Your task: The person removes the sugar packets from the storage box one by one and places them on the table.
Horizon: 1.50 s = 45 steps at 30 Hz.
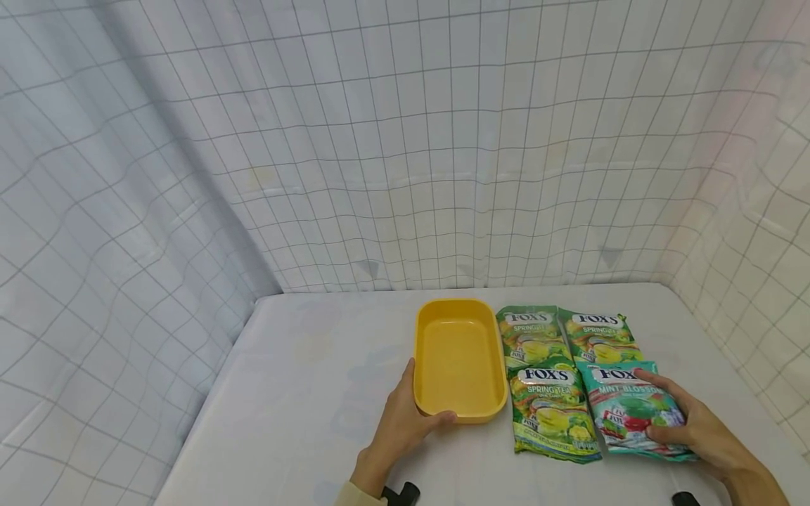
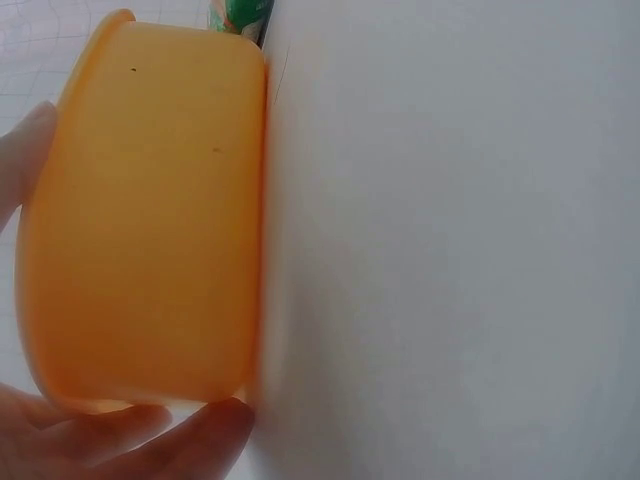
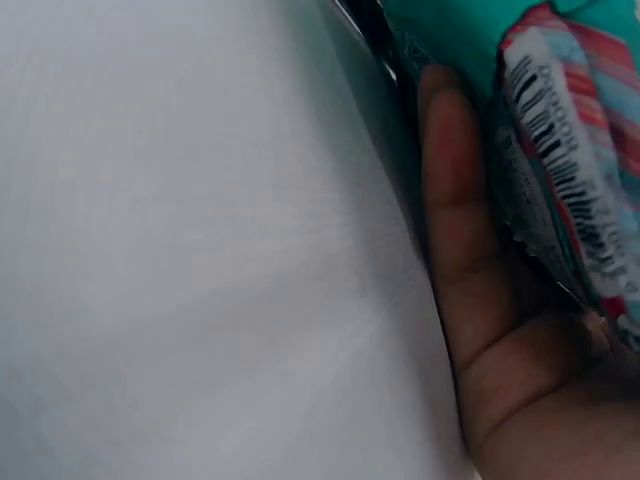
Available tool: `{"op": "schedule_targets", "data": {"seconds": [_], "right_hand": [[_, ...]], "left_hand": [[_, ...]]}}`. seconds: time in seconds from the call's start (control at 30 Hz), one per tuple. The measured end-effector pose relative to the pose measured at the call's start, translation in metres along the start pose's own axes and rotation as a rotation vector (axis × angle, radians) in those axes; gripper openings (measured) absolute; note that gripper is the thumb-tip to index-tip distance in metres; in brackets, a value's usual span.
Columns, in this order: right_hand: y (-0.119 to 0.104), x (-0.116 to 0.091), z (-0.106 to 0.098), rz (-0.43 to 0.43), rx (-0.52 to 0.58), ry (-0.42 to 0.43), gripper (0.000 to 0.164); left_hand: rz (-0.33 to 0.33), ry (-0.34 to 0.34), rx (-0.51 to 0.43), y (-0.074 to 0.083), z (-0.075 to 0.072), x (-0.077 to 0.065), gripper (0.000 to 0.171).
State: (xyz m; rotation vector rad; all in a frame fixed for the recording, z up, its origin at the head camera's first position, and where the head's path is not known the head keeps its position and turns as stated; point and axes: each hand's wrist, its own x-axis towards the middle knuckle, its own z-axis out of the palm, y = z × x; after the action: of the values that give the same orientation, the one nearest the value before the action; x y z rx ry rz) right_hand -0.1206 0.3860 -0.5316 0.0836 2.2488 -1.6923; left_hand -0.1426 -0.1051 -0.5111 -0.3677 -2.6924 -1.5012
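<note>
My left hand holds a yellow plastic tray at its near left corner, thumb along the near side and fingers along the left side. The left wrist view shows the tray's outer wall standing on the table, fingers against it. On the right, my right hand grips a teal Fox's Mint Blossom candy bag. In the right wrist view, a finger reaches along the bag's underside, near a striped flap with a barcode.
Three green Fox's Spring Tea candy bags lie right of the tray: one at the back, one at the back right, one in front. A white table carries everything. Grid-patterned white curtains hang around it.
</note>
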Motion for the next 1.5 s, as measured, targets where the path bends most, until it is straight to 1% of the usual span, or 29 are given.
{"op": "schedule_targets", "data": {"seconds": [0.17, 0.27, 0.4, 0.67, 0.83, 1.07, 1.27, 1.37, 1.5], "right_hand": [[0.001, 0.002, -0.001, 0.012, -0.033, -0.005, 0.110], [0.000, 0.004, -0.001, 0.010, -0.118, 0.009, 0.112], [-0.005, 0.004, 0.001, -0.008, -0.225, 0.032, 0.113], [-0.013, 0.000, 0.008, -0.060, -0.336, 0.087, 0.109], [-0.017, -0.002, 0.011, -0.090, -0.370, 0.112, 0.110], [-0.018, -0.004, 0.013, -0.118, -0.383, 0.120, 0.111], [-0.018, -0.004, 0.011, -0.134, -0.407, 0.123, 0.112], [-0.019, -0.005, 0.010, -0.139, -0.430, 0.143, 0.111], [-0.024, -0.008, 0.010, -0.149, -0.433, 0.170, 0.108]], "left_hand": [[0.018, 0.003, 0.000, -0.001, 0.001, 0.000, 0.123], [0.030, 0.004, -0.009, -0.001, 0.001, 0.001, 0.122], [0.030, 0.000, -0.025, 0.000, 0.001, 0.001, 0.121], [0.025, 0.001, -0.021, -0.001, 0.000, 0.001, 0.121], [0.022, -0.001, -0.019, 0.000, 0.000, 0.002, 0.122], [0.043, 0.002, -0.027, 0.001, 0.000, 0.002, 0.120], [0.058, 0.002, -0.011, -0.001, 0.000, 0.001, 0.119], [0.054, 0.002, -0.012, 0.000, 0.000, 0.001, 0.120], [0.046, 0.007, -0.012, 0.000, 0.000, 0.000, 0.121]]}}
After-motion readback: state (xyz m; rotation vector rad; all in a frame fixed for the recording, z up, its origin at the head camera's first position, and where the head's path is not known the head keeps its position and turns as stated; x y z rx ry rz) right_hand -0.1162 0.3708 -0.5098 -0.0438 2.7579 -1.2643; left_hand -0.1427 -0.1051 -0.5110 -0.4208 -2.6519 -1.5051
